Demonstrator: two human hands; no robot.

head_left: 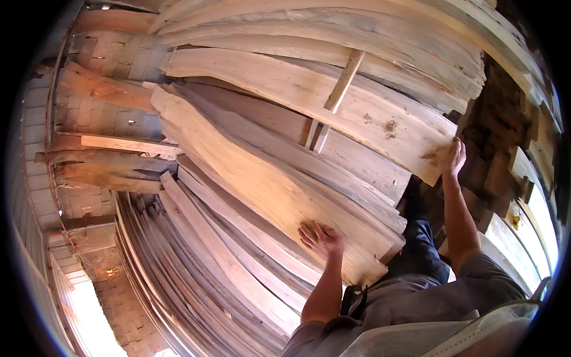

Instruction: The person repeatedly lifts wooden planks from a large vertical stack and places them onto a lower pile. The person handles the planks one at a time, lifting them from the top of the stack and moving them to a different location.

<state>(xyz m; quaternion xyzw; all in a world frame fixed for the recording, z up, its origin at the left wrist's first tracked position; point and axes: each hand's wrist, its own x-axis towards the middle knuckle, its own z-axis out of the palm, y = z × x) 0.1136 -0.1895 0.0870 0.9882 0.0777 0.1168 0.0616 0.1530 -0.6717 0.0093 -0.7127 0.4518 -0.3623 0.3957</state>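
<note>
My left hand (322,239) lies with fingers spread on the face of a long, pale wooden plank (250,172) with a wavy edge. At the right, my right hand (454,157) grips the near end of another wide plank (380,128), which has dark knots and a smudge close to that end; part of those fingers is hidden. A narrow wooden strip (344,83) lies across this plank. Between the two planks, greyer boards (303,128) show.
Many boards (196,250) stand stacked at lower left. More wide planks (333,33) are piled at the far side. Reddish beams (101,89) cross a brick wall (98,47) at the left. Shorter wood pieces (505,143) lie in a dark heap at the right.
</note>
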